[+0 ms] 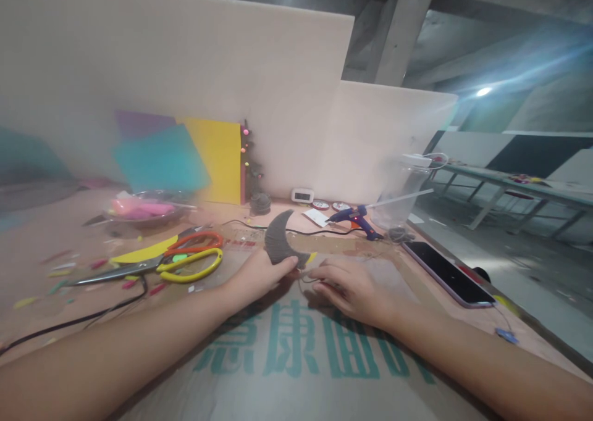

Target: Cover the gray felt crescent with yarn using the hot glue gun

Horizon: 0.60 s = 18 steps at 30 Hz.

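The gray crescent (279, 242) rises from the left hand (259, 277), its lower end pinched between thumb and fingers. Just to its right, the right hand (347, 287) pinches a thin strand (306, 278), perhaps yarn, though blur leaves that uncertain.

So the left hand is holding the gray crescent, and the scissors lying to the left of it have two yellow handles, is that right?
Not quite: the scissors have one orange handle and one yellow, as the head view shows. The left hand is indeed holding the gray crescent.
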### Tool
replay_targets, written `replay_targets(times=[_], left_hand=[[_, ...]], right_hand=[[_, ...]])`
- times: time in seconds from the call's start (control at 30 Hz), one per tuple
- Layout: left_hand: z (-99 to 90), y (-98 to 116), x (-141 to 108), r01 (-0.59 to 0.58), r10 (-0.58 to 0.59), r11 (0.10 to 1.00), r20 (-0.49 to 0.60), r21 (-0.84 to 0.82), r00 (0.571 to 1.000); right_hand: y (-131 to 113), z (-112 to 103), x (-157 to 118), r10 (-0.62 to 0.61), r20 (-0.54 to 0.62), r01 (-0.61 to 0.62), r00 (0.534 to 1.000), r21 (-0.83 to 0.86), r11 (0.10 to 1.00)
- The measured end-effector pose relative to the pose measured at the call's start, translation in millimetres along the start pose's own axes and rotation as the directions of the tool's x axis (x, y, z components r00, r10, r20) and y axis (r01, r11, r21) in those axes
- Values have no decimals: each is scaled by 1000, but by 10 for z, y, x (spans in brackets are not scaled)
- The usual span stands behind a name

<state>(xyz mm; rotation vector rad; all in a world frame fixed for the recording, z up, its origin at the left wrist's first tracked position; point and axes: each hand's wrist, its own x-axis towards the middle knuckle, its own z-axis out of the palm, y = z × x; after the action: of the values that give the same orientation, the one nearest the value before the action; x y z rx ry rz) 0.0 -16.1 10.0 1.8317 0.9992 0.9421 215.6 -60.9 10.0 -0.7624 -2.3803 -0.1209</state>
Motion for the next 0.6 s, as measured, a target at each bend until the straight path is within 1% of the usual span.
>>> replay_targets(times=[0.07, 0.17, 0.3, 0.37, 0.43, 0.5, 0.6], left_hand=[[-3, 4, 5, -7, 7, 1000, -14, 1, 1000], [-10, 9, 12, -12, 11, 1000, -36, -6, 999], [-16, 5, 16, -20, 19, 1000, -51, -20, 999], [-19, -1, 20, -16, 15, 1000, -47, -27, 999], [-24, -10, 26, -12, 11, 999, -32, -38, 999], [-31, -16, 32, -13, 12, 999, -15, -42, 1000], [-43, -12, 33, -4, 4, 1000, -14, -28, 1000]], right_hand=[[-3, -13, -10, 113, 30, -113, 993, -3, 994], [-7, -21, -12, 284, 73, -285, 956, 7, 959], [-4, 4, 11, 417, 137, -423, 898, 11, 906], [2, 26, 27, 465, 167, -476, 869, 27, 879], [15, 49, 40, 492, 175, -509, 852, 66, 858], [33, 69, 45, 497, 163, -516, 852, 101, 851], [51, 82, 38, 489, 131, -503, 863, 109, 858]])
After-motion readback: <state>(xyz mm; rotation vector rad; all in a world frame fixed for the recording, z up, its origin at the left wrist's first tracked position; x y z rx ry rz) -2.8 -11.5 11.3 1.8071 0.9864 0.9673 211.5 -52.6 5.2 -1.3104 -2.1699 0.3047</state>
